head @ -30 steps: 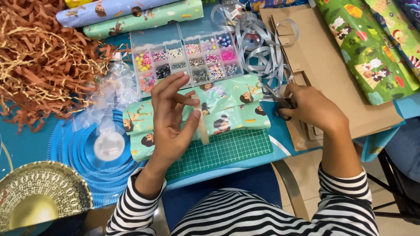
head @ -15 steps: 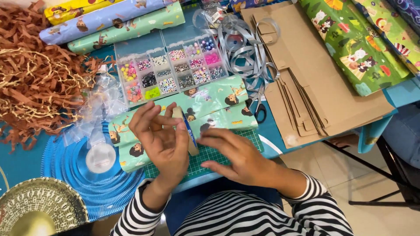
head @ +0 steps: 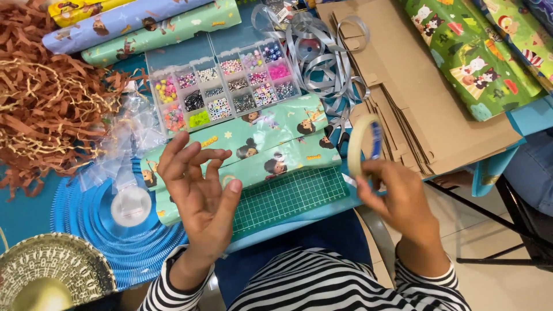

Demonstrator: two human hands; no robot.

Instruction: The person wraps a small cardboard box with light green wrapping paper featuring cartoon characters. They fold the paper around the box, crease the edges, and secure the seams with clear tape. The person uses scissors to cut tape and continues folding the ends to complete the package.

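Note:
My right hand (head: 397, 198) holds a roll of clear tape (head: 362, 144) upright, off the right end of a box wrapped in green cartoon paper (head: 271, 144). My left hand (head: 199, 190) hovers open, palm up, over the left part of that wrapped box, fingers spread and holding nothing. The box lies on a green cutting mat (head: 294, 196) at the table's near edge. Scissors (head: 340, 129) lie just beyond the box's right end.
A clear bead organiser (head: 224, 92) sits behind the box. Brown paper shred (head: 52, 109) fills the left. Silver ribbon (head: 322, 52), flat cardboard sheets (head: 426, 103) and wrapping paper rolls (head: 144, 29) lie further back. A blue pleated disc (head: 109, 230) and gold plate (head: 52, 276) sit near left.
My right hand left the wrapped box, swung right and now holds up the tape roll. My left hand lifted off the box and opened.

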